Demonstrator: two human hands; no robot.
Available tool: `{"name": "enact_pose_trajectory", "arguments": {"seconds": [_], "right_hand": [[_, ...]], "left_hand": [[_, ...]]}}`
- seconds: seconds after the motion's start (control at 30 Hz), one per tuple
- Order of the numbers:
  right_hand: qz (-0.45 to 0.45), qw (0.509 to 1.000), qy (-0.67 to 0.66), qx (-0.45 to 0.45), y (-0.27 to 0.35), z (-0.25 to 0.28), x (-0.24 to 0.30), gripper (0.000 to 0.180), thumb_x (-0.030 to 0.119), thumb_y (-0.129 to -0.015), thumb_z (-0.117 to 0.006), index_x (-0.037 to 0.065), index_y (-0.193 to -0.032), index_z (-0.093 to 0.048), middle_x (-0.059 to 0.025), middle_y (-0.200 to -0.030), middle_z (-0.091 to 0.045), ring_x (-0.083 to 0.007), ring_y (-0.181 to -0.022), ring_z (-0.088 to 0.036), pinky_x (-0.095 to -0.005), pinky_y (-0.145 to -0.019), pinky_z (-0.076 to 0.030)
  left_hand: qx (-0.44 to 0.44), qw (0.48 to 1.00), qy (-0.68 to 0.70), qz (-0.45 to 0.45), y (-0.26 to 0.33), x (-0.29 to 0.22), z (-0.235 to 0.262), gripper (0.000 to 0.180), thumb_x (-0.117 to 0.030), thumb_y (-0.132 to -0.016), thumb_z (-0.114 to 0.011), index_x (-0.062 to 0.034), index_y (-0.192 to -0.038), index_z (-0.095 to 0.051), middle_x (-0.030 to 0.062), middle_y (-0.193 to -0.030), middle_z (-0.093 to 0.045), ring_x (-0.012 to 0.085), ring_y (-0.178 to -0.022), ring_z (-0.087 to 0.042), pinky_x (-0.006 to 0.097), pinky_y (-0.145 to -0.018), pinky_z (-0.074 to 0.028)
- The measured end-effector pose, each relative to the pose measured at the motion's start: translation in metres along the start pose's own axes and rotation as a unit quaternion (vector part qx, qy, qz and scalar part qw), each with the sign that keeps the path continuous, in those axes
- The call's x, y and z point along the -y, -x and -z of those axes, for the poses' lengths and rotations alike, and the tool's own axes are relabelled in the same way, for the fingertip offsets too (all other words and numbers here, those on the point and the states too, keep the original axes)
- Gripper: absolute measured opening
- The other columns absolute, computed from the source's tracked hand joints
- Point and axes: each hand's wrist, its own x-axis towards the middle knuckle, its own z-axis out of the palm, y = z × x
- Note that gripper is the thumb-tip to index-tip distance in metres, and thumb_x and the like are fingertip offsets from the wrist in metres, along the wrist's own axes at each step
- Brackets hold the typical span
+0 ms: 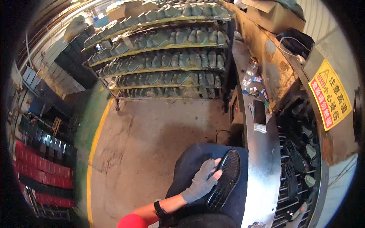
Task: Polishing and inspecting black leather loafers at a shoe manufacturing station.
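Observation:
My left hand (203,181), in a grey glove with bare fingertips, is at the left edge of a black shoe sole (230,171). Its thumb and fingers grip that edge. The sole lies tilted over my dark-clothed lap (188,159), its ridged, gridded face upward. At the lower right, what appears to be my right hand (300,216), in a pale glove, reaches over a wire rack (283,203); it is small and blurred, so its grip cannot be made out. More black soles (291,178) lie on that rack.
Along my right runs a metal ledge (262,178) with a phone (259,112) and a glass bottle (249,72). Ahead stands a multi-tier rack (159,74) full of grey shoe forms. A yellow warning sign (330,95) hangs at right. Red slatted panels (45,173) stand left.

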Motion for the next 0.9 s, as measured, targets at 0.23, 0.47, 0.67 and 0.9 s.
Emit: {"name": "enact_pose_trajectory", "arguments": {"seconds": [0.23, 0.47, 0.67, 0.9], "right_hand": [[-0.193, 0.956, -0.001, 0.221, 0.119, -0.144, -0.008, 0.079, 0.033, -0.079, -0.082, 0.005, -0.148, -0.055, -0.0014, -0.094, -0.065, -0.0156, -0.091, -0.063, -0.0302, -0.082, -0.055], [-0.105, 0.942, -0.103, 0.302, 0.131, -0.396, 0.111, 0.097, 0.069, -0.094, -0.067, -0.007, -0.152, -0.048, -0.017, -0.145, -0.061, -0.0244, -0.13, -0.061, -0.038, -0.112, -0.047], [-0.231, 0.91, -0.15, 0.31, 0.149, -0.413, 0.154, 0.067, 0.057, -0.104, -0.058, -0.003, -0.135, -0.065, -0.0146, -0.121, -0.075, -0.0243, -0.107, -0.074, -0.0375, -0.099, -0.059], [-0.205, 0.936, -0.176, 0.227, 0.123, -0.378, 0.137, 0.074, 0.056, -0.099, -0.066, -0.004, -0.141, -0.057, -0.0222, -0.12, -0.074, -0.0345, -0.103, -0.076, -0.0463, -0.097, -0.061]], "left_hand": [[0.139, 0.895, 0.411, 0.1, -0.027, 0.006, -0.052, 0.073, -0.03, -0.107, -0.064, 0.0009, -0.163, -0.029, 0.0145, -0.147, -0.057, 0.0228, -0.135, -0.057, 0.036, -0.117, -0.044], [0.064, 0.89, 0.45, 0.048, -0.035, -0.047, -0.012, 0.07, -0.05, -0.104, -0.064, -0.0002, -0.15, -0.044, 0.0179, -0.133, -0.066, 0.0293, -0.122, -0.067, 0.045, -0.104, -0.057], [0.025, 0.975, 0.217, -0.048, -0.061, 0.008, -0.011, 0.058, -0.046, -0.109, -0.055, -0.0031, -0.148, -0.055, 0.0192, -0.137, -0.067, 0.0342, -0.135, -0.058, 0.043, -0.116, -0.045], [0.041, 0.994, 0.042, 0.087, -0.079, 0.031, -0.011, 0.044, -0.032, -0.1, -0.074, -0.0017, -0.131, -0.068, 0.011, -0.111, -0.073, 0.0228, -0.108, -0.068, 0.033, -0.095, -0.055]]}}
